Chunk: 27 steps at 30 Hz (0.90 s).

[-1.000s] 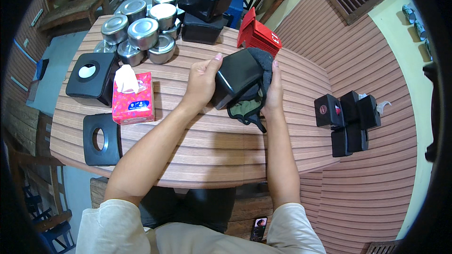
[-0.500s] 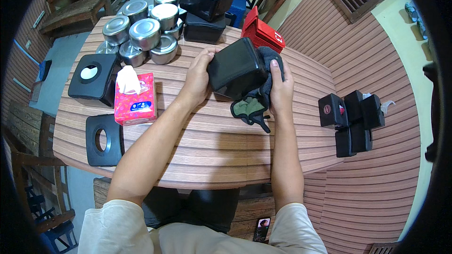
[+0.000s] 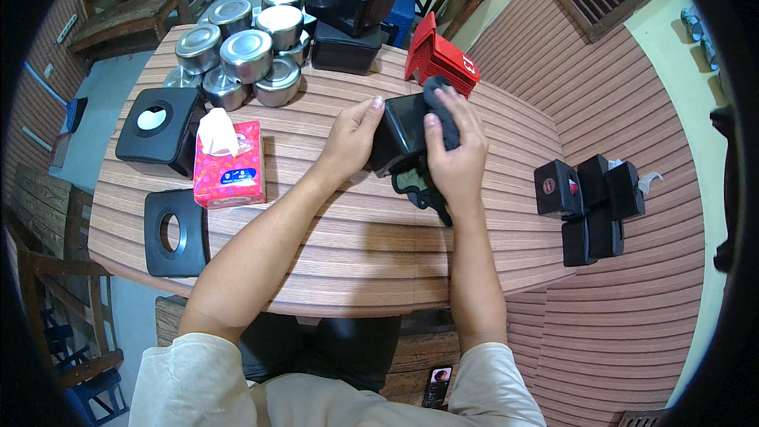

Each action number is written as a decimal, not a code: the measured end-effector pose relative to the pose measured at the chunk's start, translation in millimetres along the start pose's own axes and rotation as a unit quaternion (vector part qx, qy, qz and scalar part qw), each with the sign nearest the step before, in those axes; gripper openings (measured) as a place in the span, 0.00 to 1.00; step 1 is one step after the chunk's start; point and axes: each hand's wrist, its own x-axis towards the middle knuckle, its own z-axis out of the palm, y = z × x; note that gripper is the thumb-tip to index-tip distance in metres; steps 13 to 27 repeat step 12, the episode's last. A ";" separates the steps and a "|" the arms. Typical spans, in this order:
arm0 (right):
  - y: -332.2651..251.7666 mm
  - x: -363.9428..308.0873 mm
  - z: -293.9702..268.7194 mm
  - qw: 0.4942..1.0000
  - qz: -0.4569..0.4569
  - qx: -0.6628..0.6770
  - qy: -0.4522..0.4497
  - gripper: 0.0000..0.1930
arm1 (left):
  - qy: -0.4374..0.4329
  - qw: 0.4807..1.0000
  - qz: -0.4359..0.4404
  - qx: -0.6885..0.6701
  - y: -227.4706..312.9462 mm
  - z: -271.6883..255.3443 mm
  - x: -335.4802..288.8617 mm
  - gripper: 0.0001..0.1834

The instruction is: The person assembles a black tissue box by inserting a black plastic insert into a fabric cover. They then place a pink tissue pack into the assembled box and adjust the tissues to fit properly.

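Observation:
A black tissue box body (image 3: 398, 133) is held up over the table between my two hands. My left hand (image 3: 353, 137) grips its left side, thumb along the upper edge. My right hand (image 3: 460, 149) presses a dark cloth (image 3: 444, 115) against the box's right side; a green-lined part of the cloth hangs below. At the table's left lie a flat black lid (image 3: 190, 235) with a round hole and a pink tissue pack (image 3: 231, 174) with a white tissue sticking out. Behind them stands another black tissue box (image 3: 162, 128).
Several round metal tins (image 3: 246, 56) are stacked at the back left, beside two stacked black tissue boxes (image 3: 348, 47). A red stack of number stands (image 3: 443, 59) is at the back right. More black boxes (image 3: 598, 198) sit on the right, near the wall. A phone (image 3: 437, 387) lies below the table edge.
The box has turned and shifted slightly, so a narrower side shows. My right hand has swung over the cloth, its fingers now across the box's right side; my left hand moved right.

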 end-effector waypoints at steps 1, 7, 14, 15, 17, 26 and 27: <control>-6.6 -2.3 0.2 0.999 -0.018 0.014 -0.024 0.19 | 0.001 1.000 -0.017 0.010 -0.4 -0.4 0.1 0.24; -37.8 -18.6 9.0 0.991 -0.086 -0.036 -0.098 0.20 | 0.010 0.998 -0.005 -0.062 1.7 0.8 -6.8 0.23; -15.4 -5.0 3.5 0.998 -0.023 -0.029 -0.056 0.18 | 0.001 0.999 -0.001 -0.037 -2.5 4.5 -3.3 0.22; -15.4 -5.0 3.5 0.998 -0.023 -0.029 -0.056 0.18 | 0.001 0.999 -0.001 -0.037 -2.5 4.5 -3.3 0.22; -15.4 -5.0 3.5 0.998 -0.023 -0.029 -0.056 0.18 | 0.001 0.999 -0.001 -0.037 -2.5 4.5 -3.3 0.22; -15.4 -5.0 3.5 0.998 -0.023 -0.029 -0.056 0.18 | 0.001 0.999 -0.001 -0.037 -2.5 4.5 -3.3 0.22; -15.4 -5.0 3.5 0.998 -0.023 -0.029 -0.056 0.18 | 0.001 0.999 -0.001 -0.037 -2.5 4.5 -3.3 0.22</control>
